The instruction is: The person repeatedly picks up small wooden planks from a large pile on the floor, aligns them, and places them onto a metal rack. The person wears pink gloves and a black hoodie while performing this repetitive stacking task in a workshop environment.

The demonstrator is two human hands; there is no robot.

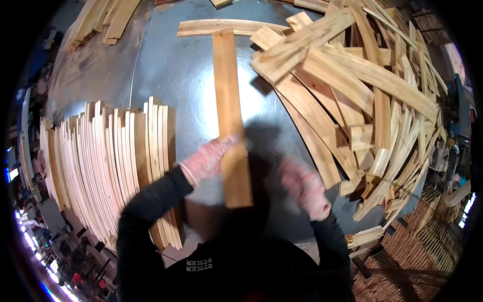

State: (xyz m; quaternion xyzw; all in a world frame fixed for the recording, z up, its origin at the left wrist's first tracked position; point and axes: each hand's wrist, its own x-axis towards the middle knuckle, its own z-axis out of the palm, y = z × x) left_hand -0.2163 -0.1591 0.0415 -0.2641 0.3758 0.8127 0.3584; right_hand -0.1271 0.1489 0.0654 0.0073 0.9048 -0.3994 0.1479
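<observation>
In a red-and-white knit glove, my left hand [209, 160] grips a long flat wooden board [229, 95] by its left edge, below its middle. The board points away from me over the shiny metal table [193, 75]. Its far end comes close to another board [226, 26] lying crosswise. My right hand [303, 186], gloved alike and smeared by motion, is apart from the board, to its right. The fingers of that hand are too blurred to read.
Many narrow boards stand on edge in a row [110, 166] at the left. A tangled heap of loose boards [347, 85] covers the right side. More boards [103, 20] lie at the far left. Stacked slats [417, 236] fill the lower right, beyond the table edge.
</observation>
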